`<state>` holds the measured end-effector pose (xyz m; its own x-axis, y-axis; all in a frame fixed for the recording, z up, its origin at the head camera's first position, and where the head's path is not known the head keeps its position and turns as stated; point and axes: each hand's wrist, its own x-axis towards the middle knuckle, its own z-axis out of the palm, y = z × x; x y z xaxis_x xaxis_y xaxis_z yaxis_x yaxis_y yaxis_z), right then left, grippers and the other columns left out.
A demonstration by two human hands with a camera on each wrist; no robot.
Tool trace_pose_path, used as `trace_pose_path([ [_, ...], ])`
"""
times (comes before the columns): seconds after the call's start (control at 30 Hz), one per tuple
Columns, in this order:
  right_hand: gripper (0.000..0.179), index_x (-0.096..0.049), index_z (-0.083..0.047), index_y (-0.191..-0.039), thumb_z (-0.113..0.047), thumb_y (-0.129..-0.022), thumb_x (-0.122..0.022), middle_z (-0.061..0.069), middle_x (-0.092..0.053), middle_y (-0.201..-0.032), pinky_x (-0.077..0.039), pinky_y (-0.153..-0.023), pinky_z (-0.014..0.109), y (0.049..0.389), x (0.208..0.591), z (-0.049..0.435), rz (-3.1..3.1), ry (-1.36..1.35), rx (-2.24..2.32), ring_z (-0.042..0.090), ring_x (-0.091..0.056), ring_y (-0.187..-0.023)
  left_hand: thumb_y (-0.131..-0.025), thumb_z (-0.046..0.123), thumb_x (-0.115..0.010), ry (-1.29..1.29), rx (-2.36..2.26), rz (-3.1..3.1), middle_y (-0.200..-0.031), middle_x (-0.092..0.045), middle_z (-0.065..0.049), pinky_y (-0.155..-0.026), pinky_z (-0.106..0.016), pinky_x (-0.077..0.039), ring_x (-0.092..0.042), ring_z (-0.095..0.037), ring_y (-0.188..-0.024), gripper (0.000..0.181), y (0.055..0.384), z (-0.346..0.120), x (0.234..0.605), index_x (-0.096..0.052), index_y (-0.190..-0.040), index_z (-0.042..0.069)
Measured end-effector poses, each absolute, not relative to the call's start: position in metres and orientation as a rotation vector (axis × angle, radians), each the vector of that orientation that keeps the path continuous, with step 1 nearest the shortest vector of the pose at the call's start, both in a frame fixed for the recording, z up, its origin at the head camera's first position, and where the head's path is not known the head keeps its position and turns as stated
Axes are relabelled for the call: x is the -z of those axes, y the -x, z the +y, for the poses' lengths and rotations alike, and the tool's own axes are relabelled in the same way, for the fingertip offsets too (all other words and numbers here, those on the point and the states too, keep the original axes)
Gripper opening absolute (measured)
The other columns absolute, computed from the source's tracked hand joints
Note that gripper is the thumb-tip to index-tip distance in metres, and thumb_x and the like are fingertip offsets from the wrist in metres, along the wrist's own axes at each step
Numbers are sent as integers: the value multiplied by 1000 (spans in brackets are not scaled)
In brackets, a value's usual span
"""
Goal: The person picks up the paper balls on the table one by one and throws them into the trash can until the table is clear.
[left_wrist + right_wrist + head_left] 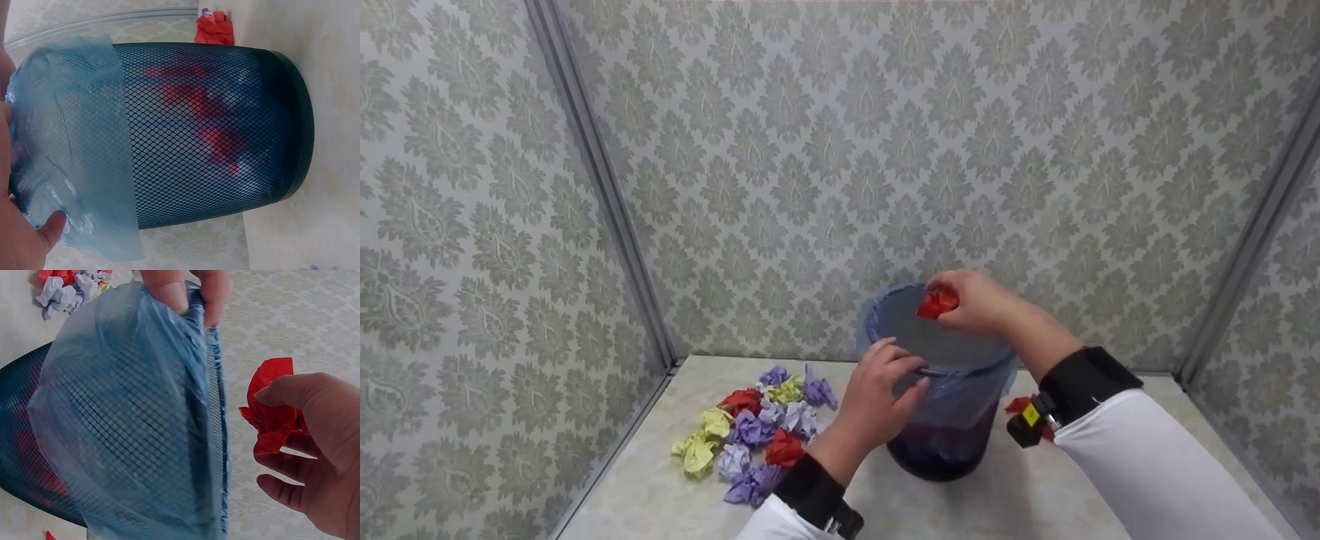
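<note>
Head view shows the right hand (979, 304) pinching a crumpled red paper (937, 302) between thumb and fingers over the mouth of a mesh bin (941, 454), apart from the rim. The left hand (877, 386) grips the near side of that rim, its thumb outside against the thin blue bag (960, 397) that lines the bin and folds over its edge. From the left wrist, blurred red and pale shapes show through the mesh.

The red paper looks very light, soft and springy, with dry creases that should give good grip; a loose pinch at its crumpled middle would serve, since a hard squeeze only flattens it. The bag seems slick and liable to slide or tear, so it is best held together with the stiff rim beneath, as the left hand has it.

Left of the bin, a pile of yellow, purple, white and red paper balls (751, 429) lies on the tabletop (645, 457); more red paper (1020, 405) sits at its right, partly hidden by the right wrist's camera.
</note>
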<state>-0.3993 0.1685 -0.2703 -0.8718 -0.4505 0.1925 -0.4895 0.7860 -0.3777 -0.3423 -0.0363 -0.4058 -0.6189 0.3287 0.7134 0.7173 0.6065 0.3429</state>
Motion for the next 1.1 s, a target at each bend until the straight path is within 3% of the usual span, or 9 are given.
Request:
trace_pose_path([
  [0.13,53,-58,-9,-141,-14,-89,-69,18,-63,-130,-55,-83,40,401,276,167,-2901,-753,-667,29,-62,-103,-98,33,-67,817,842,-2230,-112,-70,-3,-116,-51,-43,-54,-32,-137,27,343,-37,406,-76,-116,16],
  [0.27,61,-53,-12,-148,-18,-90,-71,18,-58,-143,-55,-91,48,400,275,172,-2889,-780,-710,37,-60,-123,-97,33,-68,807,824,-2238,-112,-69,-2,-116,-49,-43,-53,-30,-139,26,343,-36,407,-75,-117,17],
  [0.37,65,-49,-13,-151,-21,-91,-72,18,-52,-153,-50,-103,56,398,269,181,-2870,-777,-735,41,-50,-139,-97,33,-68,806,815,-2238,-112,-69,-2,-116,-49,-43,-53,-29,-139,26,343,-36,407,-75,-117,17],
  [0.5,62,-47,-12,-153,-24,-95,-69,20,-47,-156,-42,-112,62,396,262,200,-2841,-753,-764,44,-44,-144,-98,33,-67,809,824,-2231,-111,-69,-2,-116,-50,-42,-53,-28,-138,25,343,-36,407,-75,-116,18],
  [0.67,58,-44,-11,-154,-27,-101,-62,24,-41,-158,-36,-114,66,394,264,237,-2811,-692,-839,50,-38,-145,-98,33,-66,819,841,-2220,-110,-69,-2,-117,-50,-42,-53,-28,-138,24,344,-37,408,-76,-115,18],
  [0.9,53,-42,-4,-154,-31,-108,-48,31,-35,-159,-33,-111,71,400,299,294,-2758,-540,-941,57,-34,-143,-99,35,-65,811,842,-2245,-112,-69,-1,-118,-51,-41,-52,-27,-140,26,344,-37,409,-75,-117,19],
  [1.1,55,-41,0,-152,-28,-106,-50,37,-35,-155,-38,-107,71,410,353,329,-2802,-385,-957,60,-35,-139,-99,35,-65,814,834,-2246,-112,-69,-1,-118,-51,-41,-52,-27,-141,27,342,-38,407,-75,-117,18],
])
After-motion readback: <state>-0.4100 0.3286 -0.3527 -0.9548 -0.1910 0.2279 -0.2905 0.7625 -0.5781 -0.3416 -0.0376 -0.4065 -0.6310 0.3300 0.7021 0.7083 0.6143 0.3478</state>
